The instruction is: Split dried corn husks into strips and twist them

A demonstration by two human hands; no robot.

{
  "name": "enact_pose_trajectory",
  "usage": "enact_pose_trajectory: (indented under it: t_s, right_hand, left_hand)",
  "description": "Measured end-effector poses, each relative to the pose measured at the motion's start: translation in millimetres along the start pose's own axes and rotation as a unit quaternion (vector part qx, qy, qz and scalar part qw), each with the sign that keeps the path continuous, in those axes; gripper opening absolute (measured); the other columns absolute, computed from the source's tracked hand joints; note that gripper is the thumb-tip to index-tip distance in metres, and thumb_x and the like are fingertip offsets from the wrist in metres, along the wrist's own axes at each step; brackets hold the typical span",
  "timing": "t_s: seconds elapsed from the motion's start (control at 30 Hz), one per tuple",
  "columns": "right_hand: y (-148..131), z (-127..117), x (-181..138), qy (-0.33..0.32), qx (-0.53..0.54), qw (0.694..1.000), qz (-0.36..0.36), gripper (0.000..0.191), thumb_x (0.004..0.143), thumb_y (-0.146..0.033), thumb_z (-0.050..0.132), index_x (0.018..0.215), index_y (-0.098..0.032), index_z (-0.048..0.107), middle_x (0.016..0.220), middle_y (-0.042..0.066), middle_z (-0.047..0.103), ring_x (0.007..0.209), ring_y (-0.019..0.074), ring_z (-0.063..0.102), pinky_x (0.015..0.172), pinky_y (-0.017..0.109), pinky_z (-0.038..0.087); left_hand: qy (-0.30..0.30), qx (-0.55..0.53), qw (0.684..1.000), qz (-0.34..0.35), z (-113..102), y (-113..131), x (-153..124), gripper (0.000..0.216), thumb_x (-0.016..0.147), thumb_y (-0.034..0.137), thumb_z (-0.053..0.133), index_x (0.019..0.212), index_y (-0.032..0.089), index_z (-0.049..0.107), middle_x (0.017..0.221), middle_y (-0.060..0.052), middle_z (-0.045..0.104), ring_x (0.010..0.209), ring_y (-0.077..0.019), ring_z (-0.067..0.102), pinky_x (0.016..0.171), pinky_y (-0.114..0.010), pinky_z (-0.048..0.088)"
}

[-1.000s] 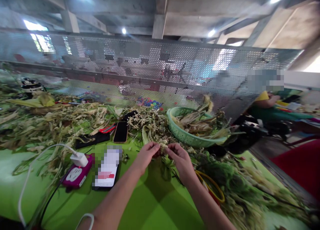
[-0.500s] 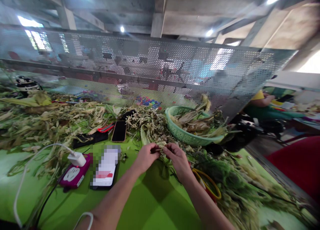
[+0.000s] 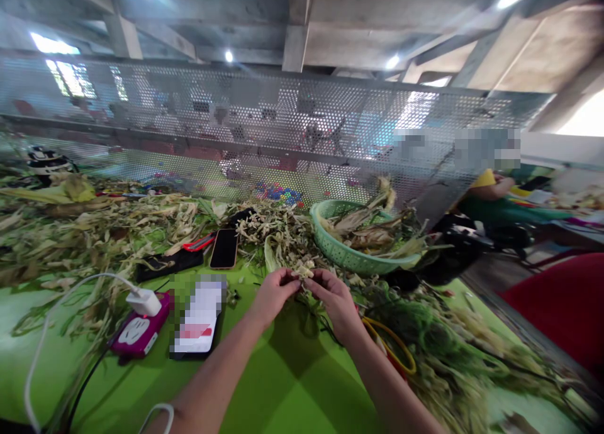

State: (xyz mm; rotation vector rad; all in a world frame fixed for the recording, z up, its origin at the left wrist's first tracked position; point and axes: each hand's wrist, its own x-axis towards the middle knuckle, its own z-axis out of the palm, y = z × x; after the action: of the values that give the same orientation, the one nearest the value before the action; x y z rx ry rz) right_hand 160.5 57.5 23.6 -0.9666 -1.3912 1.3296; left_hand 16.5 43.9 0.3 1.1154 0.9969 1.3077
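Observation:
Both hands meet over the green table (image 3: 292,390), pinching a small pale piece of dried corn husk (image 3: 303,272) between thumbs and fingertips. My left hand (image 3: 274,295) grips its left side, and my right hand (image 3: 334,297) grips its right side. Just beyond the fingers lies a heap of husk scraps (image 3: 278,229), with a longer pale husk leaf (image 3: 270,255) at its near edge. Green fibres hang or lie below the hands; I cannot tell whether they belong to the held piece.
A green plastic basket (image 3: 346,255) with dry husks stands beyond my right hand. Green stringy fibres (image 3: 425,321) and a yellow loop (image 3: 401,352) lie at right. To the left are a lit phone (image 3: 201,314), a dark phone (image 3: 224,248), red-handled scissors (image 3: 198,242) and a purple power strip (image 3: 141,333).
My fingertips have shifted slightly around the husk piece, and more of it shows above them now. The view has moved a little; the surrounding things stay in place.

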Motion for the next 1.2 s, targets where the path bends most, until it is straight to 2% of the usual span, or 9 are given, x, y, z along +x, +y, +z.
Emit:
enact_pose_trajectory:
  t_s: [0.13,0.3,0.6,0.87,1.2]
  right_hand:
    - [3,-1,1,-0.005,0.01,1.0,0.003,0.032,0.066,-0.039,0.076,0.087,-0.017,0.066,0.081,0.004,0.066,0.079,0.0192,0.057,0.074,0.03,0.044]
    - [7,-2,2,-0.004,0.001,1.0,0.0,0.028,0.068,-0.039,0.073,0.084,-0.018,0.065,0.081,0.003,0.064,0.078,0.0182,0.055,0.073,0.029,0.043]
    - [6,0,1,0.013,0.026,0.999,0.02,0.022,0.068,-0.036,0.073,0.072,-0.018,0.06,0.065,-0.002,0.051,0.059,0.011,0.041,0.055,0.024,0.032]
    - [0,0,1,0.004,0.033,0.999,0.023,0.028,0.065,-0.041,0.075,0.073,-0.017,0.063,0.066,-0.002,0.054,0.057,0.0101,0.04,0.053,0.024,0.029]
    - [5,-6,3,0.026,0.015,1.0,0.002,0.03,0.069,-0.047,0.071,0.077,-0.019,0.065,0.067,0.0,0.054,0.056,0.0118,0.04,0.052,0.025,0.031]
  left_hand:
    - [-0.001,0.012,1.0,0.002,0,-1,0,0.02,0.072,0.029,0.065,0.084,0.015,0.059,0.081,-0.003,0.063,0.077,-0.0157,0.056,0.075,-0.027,0.043]
    - [-0.002,0.101,0.994,0.033,0,5,-2,0.013,0.073,0.024,0.062,0.08,0.015,0.059,0.075,-0.001,0.06,0.073,-0.0144,0.053,0.072,-0.026,0.041]
    - [-0.006,0.191,0.979,0.066,1,14,-6,0.009,0.076,0.025,0.059,0.077,0.016,0.057,0.072,0.001,0.057,0.07,-0.014,0.051,0.068,-0.025,0.04]
    - [-0.017,0.065,0.997,0.031,2,8,-7,0.027,0.079,0.036,0.06,0.097,0.016,0.061,0.095,-0.006,0.065,0.09,-0.019,0.058,0.083,-0.03,0.045]
    - [-0.009,0.061,0.998,0.012,-1,0,-1,0.019,0.073,0.027,0.065,0.087,0.014,0.063,0.085,-0.005,0.066,0.08,-0.0164,0.058,0.078,-0.029,0.045]
